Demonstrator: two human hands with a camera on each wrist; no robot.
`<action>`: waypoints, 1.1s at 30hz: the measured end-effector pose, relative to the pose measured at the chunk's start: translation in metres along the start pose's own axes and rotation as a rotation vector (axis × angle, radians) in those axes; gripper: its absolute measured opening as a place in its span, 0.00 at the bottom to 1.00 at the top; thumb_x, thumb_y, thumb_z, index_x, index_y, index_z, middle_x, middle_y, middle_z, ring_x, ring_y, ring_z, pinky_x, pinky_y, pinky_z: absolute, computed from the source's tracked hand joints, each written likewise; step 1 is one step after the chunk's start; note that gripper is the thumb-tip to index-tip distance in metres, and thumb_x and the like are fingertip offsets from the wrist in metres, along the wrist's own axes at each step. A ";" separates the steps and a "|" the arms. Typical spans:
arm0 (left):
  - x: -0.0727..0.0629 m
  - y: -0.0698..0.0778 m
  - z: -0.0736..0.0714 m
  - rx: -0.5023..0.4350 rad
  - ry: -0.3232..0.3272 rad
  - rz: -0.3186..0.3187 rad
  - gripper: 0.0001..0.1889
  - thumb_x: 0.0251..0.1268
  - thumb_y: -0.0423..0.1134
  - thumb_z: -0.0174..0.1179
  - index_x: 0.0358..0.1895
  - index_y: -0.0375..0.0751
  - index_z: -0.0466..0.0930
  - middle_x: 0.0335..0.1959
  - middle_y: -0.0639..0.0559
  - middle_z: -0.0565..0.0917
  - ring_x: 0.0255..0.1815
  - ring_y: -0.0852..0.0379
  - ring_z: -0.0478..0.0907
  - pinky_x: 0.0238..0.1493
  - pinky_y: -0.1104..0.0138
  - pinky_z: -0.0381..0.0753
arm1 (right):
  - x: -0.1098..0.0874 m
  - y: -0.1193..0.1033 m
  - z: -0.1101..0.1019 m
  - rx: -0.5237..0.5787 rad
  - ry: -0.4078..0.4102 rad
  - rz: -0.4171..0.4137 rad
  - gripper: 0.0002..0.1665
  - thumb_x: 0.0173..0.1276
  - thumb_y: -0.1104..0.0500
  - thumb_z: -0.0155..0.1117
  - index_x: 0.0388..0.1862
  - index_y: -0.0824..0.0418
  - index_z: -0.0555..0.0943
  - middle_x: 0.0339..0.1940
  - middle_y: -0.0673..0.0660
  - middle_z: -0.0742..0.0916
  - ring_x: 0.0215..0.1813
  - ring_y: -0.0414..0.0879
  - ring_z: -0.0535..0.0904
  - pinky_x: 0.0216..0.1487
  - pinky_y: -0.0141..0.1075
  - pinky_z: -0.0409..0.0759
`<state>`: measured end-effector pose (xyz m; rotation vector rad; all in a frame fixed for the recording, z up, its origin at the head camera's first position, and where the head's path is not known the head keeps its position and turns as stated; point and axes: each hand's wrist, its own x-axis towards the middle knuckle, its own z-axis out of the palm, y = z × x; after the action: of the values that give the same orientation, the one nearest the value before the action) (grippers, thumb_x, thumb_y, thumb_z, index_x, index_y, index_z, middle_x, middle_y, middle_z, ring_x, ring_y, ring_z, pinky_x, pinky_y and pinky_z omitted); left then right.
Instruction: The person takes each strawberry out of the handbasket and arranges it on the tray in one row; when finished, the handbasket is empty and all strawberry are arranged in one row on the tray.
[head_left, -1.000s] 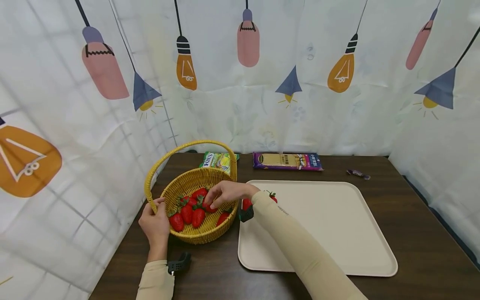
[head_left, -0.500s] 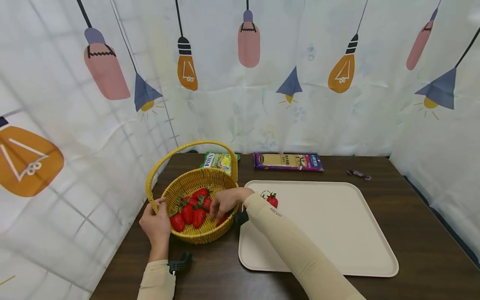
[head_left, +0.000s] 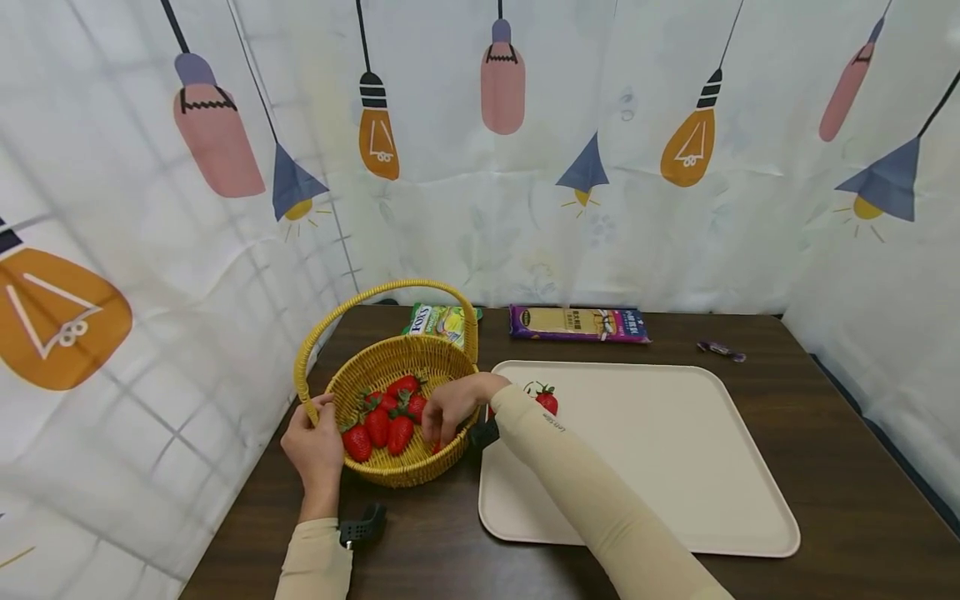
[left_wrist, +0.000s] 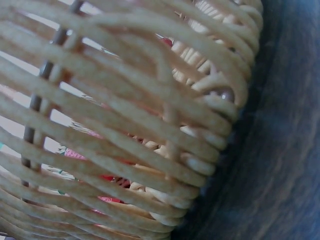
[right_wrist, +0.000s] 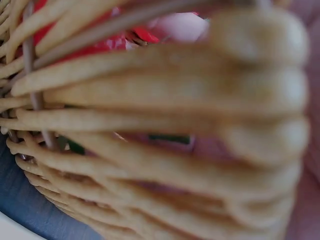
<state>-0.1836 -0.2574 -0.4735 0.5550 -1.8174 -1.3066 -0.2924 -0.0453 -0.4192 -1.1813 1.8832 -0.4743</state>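
A yellow wicker basket (head_left: 405, 477) with a tall hoop handle stands on the dark table, left of the tray. My left hand (head_left: 316, 446) grips its left rim, where the handle meets the weave. Inside, my right hand (head_left: 454, 404) reaches down over the right wall, fingers curled round a strawberry (head_left: 437, 448) that they mostly hide. Several other red strawberries (head_left: 377, 427) with green caps lie in the middle and left of the basket. Through the weave, the left wrist view shows bits of red; the right wrist view shows a red strawberry (right_wrist: 80, 37).
A beige tray (head_left: 637, 458) lies right of the basket, under my right forearm. One strawberry (head_left: 547, 401) is on its far left part, and red shows beside the sleeve. Behind are a green packet (head_left: 442, 322), a purple food pack (head_left: 577, 324) and a small wrapped candy (head_left: 722, 351).
My right hand has moved from a strawberry near the basket's middle to the one by the right wall, its fingers now lower. My left hand has stayed on the rim.
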 end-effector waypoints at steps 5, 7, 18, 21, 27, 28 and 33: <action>0.000 -0.001 -0.001 0.001 0.001 -0.004 0.10 0.66 0.34 0.54 0.35 0.31 0.83 0.41 0.41 0.86 0.36 0.68 0.75 0.34 0.72 0.67 | 0.002 0.000 0.001 0.030 -0.003 -0.018 0.16 0.58 0.68 0.69 0.47 0.62 0.84 0.38 0.49 0.87 0.42 0.36 0.80 0.47 0.27 0.77; -0.001 -0.001 -0.001 0.001 0.000 -0.010 0.10 0.67 0.34 0.54 0.35 0.31 0.83 0.41 0.42 0.86 0.36 0.68 0.75 0.34 0.71 0.68 | 0.003 -0.001 0.002 0.040 -0.006 -0.022 0.16 0.58 0.68 0.68 0.47 0.62 0.84 0.38 0.48 0.86 0.42 0.36 0.80 0.46 0.28 0.77; 0.000 0.000 -0.001 0.006 -0.003 0.001 0.10 0.66 0.34 0.54 0.34 0.31 0.83 0.42 0.41 0.86 0.33 0.67 0.74 0.34 0.70 0.65 | 0.011 -0.004 0.009 0.045 -0.005 -0.034 0.15 0.61 0.66 0.68 0.48 0.60 0.85 0.39 0.45 0.86 0.44 0.35 0.80 0.48 0.27 0.77; 0.000 0.000 -0.001 0.007 -0.005 -0.003 0.10 0.67 0.34 0.54 0.34 0.31 0.82 0.42 0.41 0.86 0.33 0.67 0.73 0.33 0.70 0.65 | 0.013 -0.006 0.012 0.032 -0.012 -0.042 0.16 0.61 0.66 0.67 0.49 0.58 0.85 0.40 0.44 0.86 0.44 0.33 0.79 0.49 0.26 0.75; 0.000 0.000 -0.001 0.005 -0.005 -0.010 0.10 0.67 0.34 0.54 0.33 0.32 0.82 0.42 0.43 0.86 0.33 0.66 0.74 0.32 0.69 0.64 | 0.015 -0.008 0.016 0.141 -0.011 -0.067 0.19 0.59 0.72 0.65 0.50 0.61 0.84 0.39 0.47 0.84 0.42 0.35 0.75 0.45 0.27 0.74; 0.000 0.000 -0.001 0.005 -0.006 -0.011 0.10 0.67 0.34 0.54 0.33 0.32 0.82 0.42 0.43 0.87 0.33 0.66 0.74 0.32 0.69 0.64 | 0.015 -0.008 0.017 0.153 -0.011 -0.072 0.19 0.59 0.73 0.64 0.50 0.62 0.84 0.38 0.47 0.84 0.42 0.36 0.74 0.44 0.27 0.74; 0.000 0.000 0.000 0.014 -0.006 -0.007 0.09 0.67 0.35 0.55 0.32 0.33 0.82 0.41 0.44 0.87 0.34 0.67 0.74 0.31 0.69 0.64 | 0.015 -0.006 0.019 0.170 0.026 -0.104 0.17 0.60 0.72 0.64 0.48 0.63 0.84 0.40 0.47 0.85 0.42 0.35 0.75 0.45 0.27 0.75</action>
<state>-0.1835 -0.2574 -0.4735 0.5663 -1.8327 -1.3023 -0.2766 -0.0591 -0.4333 -1.1674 1.7707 -0.6957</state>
